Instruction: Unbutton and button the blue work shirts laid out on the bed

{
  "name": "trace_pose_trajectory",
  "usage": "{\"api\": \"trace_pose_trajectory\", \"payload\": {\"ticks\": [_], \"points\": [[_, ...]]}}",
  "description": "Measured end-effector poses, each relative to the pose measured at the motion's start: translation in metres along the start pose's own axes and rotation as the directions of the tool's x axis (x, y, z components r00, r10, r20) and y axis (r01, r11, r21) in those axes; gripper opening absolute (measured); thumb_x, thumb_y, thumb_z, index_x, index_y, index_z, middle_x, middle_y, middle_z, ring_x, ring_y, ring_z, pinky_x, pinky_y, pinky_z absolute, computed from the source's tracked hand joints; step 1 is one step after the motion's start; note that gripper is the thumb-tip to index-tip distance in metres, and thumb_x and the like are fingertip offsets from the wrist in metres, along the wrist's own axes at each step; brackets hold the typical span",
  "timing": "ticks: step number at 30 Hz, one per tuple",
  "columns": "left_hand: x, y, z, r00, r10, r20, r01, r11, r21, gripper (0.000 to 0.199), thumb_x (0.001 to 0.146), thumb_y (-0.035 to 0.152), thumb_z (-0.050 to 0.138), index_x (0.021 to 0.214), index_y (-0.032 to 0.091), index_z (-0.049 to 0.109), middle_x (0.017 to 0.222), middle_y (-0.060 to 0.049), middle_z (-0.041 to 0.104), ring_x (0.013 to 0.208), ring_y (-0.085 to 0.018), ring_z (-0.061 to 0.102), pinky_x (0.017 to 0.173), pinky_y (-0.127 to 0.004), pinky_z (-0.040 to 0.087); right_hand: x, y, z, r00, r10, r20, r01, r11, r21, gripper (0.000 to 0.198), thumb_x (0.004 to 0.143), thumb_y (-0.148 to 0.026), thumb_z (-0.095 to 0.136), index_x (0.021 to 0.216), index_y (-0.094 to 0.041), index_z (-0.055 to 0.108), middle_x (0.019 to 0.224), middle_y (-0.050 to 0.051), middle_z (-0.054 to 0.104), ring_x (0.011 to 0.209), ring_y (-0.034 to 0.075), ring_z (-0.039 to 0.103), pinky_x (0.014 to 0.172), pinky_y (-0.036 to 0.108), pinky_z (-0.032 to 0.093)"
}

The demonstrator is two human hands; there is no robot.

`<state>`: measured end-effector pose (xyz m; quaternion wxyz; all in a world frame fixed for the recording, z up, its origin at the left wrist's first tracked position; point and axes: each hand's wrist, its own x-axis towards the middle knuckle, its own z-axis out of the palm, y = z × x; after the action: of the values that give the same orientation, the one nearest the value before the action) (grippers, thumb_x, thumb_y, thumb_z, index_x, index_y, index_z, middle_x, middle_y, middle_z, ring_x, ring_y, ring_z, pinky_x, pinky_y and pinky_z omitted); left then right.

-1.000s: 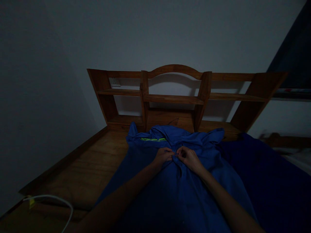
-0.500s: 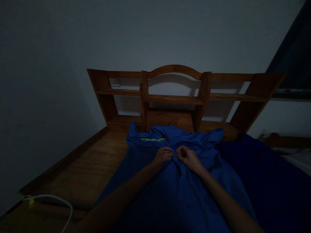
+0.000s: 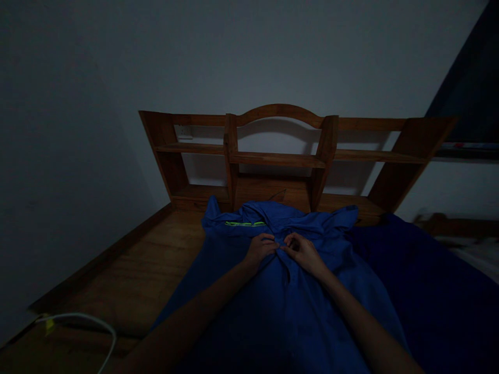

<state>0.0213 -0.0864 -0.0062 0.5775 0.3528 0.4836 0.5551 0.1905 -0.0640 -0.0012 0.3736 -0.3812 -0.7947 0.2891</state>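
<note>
A blue shirt (image 3: pixel 312 306) lies spread out with its collar end toward the headboard, and a yellow-green stripe crosses its upper left. Both my hands work at its front opening, just below the collar. My left hand (image 3: pixel 260 249) is closed on the left edge of the opening, fingers bent over the cloth. Close beside it, my right hand (image 3: pixel 304 253) is curled, thumb and fingertips at the same front edge. Any button between the fingertips is too small and dark to make out. Below the hands the opening gapes slightly.
A wooden headboard with shelves (image 3: pixel 278 160) stands against the wall behind the shirt. Bare wooden boards (image 3: pixel 156 259) lie to the left, with a white cable (image 3: pixel 88 316) at the lower left. Dark blue cloth (image 3: pixel 432 291) is on the right. The room is dim.
My right hand's fingers have shifted slightly, index finger and thumb parting a little at the shirt front. The left hand stays in almost the same place on the cloth.
</note>
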Motion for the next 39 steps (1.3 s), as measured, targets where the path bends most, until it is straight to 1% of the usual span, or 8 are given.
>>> {"api": "trace_pose_trajectory", "payload": {"ticks": [6,11,14,19,25,31,34,39], "points": [[0.0,0.0,-0.002,0.999,0.013,0.038,-0.012,1.0,-0.024,0.035,0.057,0.008,0.075,0.086,0.01,0.056,0.07,-0.006,0.065,0.063,-0.014,0.064,0.069,-0.03,0.051,0.001,-0.001,-0.001,1.0,0.03,-0.004,-0.03,1.0,-0.009,0.02,0.076,-0.033,0.061,0.088,-0.018,0.056,0.08,0.001,0.061,0.064,0.011,0.056,0.058,0.022,0.043],[0.005,-0.003,-0.005,0.998,0.031,0.047,-0.031,0.999,-0.011,0.038,0.055,0.008,0.077,0.087,0.011,0.056,0.072,-0.006,0.066,0.064,-0.015,0.064,0.07,-0.03,0.051,0.0,-0.003,-0.003,0.999,0.036,0.016,-0.036,0.999,0.03,0.019,0.084,-0.033,0.048,0.088,-0.017,0.057,0.076,0.001,0.061,0.064,0.012,0.056,0.057,0.022,0.042],[0.007,-0.004,-0.007,0.998,0.035,0.057,-0.035,0.999,0.001,0.039,0.055,0.011,0.078,0.088,0.011,0.056,0.075,-0.007,0.066,0.066,-0.015,0.065,0.07,-0.03,0.051,0.0,-0.003,-0.003,1.0,0.025,0.018,-0.026,0.999,0.037,0.02,0.086,-0.034,0.046,0.09,-0.017,0.057,0.074,0.0,0.061,0.06,0.011,0.056,0.056,0.021,0.042],[0.01,-0.006,-0.009,0.996,0.051,0.076,-0.05,0.999,-0.014,0.039,0.056,0.013,0.078,0.089,0.012,0.057,0.074,-0.006,0.066,0.068,-0.016,0.065,0.072,-0.031,0.052,-0.001,-0.005,-0.005,1.0,-0.014,-0.005,0.014,1.0,-0.014,0.017,0.084,-0.031,0.05,0.093,-0.019,0.058,0.08,0.001,0.062,0.062,0.011,0.056,0.059,0.022,0.043],[0.014,-0.007,-0.01,0.996,0.045,0.072,-0.038,0.995,-0.089,0.038,0.057,0.014,0.077,0.089,0.014,0.056,0.07,-0.004,0.066,0.066,-0.014,0.064,0.071,-0.029,0.051,0.0,-0.009,-0.007,0.998,-0.054,-0.032,0.052,0.997,-0.062,0.015,0.081,-0.024,0.052,0.094,-0.019,0.059,0.087,0.001,0.062,0.068,0.012,0.057,0.064,0.023,0.044],[0.013,-0.006,-0.012,0.995,0.047,0.086,-0.042,0.997,-0.057,0.041,0.056,0.014,0.079,0.091,0.013,0.057,0.077,-0.006,0.066,0.07,-0.015,0.065,0.074,-0.03,0.051,-0.002,-0.016,-0.007,0.996,-0.079,-0.049,0.074,0.992,-0.105,0.014,0.08,-0.022,0.052,0.092,-0.02,0.059,0.087,0.001,0.062,0.068,0.012,0.056,0.064,0.023,0.043],[0.012,-0.004,-0.012,0.996,0.027,0.085,-0.023,0.999,-0.05,0.046,0.052,0.01,0.081,0.092,0.013,0.057,0.079,-0.007,0.066,0.069,-0.015,0.065,0.073,-0.03,0.051,-0.002,-0.018,-0.007,0.992,-0.105,-0.064,0.096,0.987,-0.127,0.013,0.08,-0.022,0.054,0.091,-0.021,0.061,0.086,0.001,0.061,0.068,0.012,0.056,0.064,0.023,0.043],[0.011,-0.004,-0.011,0.998,0.038,0.056,-0.035,0.998,-0.052,0.051,0.048,0.013,0.083,0.091,0.013,0.057,0.077,-0.005,0.066,0.066,-0.014,0.065,0.071,-0.029,0.051,-0.002,-0.019,-0.008,0.984,-0.159,-0.076,0.146,0.978,-0.147,0.015,0.083,-0.022,0.051,0.088,-0.022,0.065,0.086,0.003,0.062,0.076,0.014,0.058,0.071,0.026,0.045]]}}
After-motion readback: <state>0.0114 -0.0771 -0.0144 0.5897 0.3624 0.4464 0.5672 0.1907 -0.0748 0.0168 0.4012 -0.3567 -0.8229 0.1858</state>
